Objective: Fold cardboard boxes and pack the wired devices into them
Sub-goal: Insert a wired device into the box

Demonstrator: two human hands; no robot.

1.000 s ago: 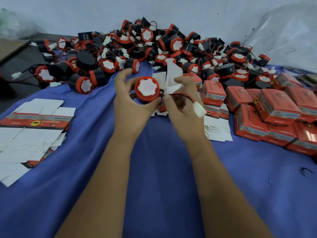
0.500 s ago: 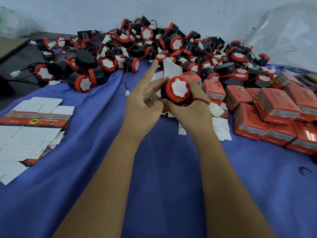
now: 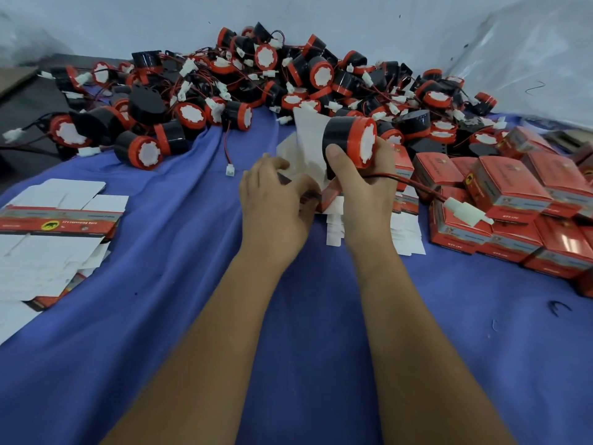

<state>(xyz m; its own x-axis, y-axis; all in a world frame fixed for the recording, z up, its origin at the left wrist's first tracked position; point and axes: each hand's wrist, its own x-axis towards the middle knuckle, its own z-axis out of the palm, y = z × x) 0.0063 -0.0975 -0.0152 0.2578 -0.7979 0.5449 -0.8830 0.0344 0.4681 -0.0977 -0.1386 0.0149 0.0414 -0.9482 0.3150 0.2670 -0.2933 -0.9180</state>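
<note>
At the middle of a blue-draped worktop (image 3: 160,316), a person's right hand (image 3: 362,187) wraps thumb and curled fingers round a black-and-red wired device (image 3: 349,138), its red wire (image 3: 407,183) trailing to a white plug (image 3: 465,211) over packed red boxes (image 3: 507,191) at the right edge. The left hand (image 3: 272,200), fingers curled, grips a half-folded box (image 3: 308,146) with its white flaps up. The dangling wire could snag on the flaps or get pinched under the lid. Loose devices (image 3: 256,81) heap along the far edge; flat boxes (image 3: 57,220) lie at the left. Box print is too blurred to read; a black animal logo shows.
</note>
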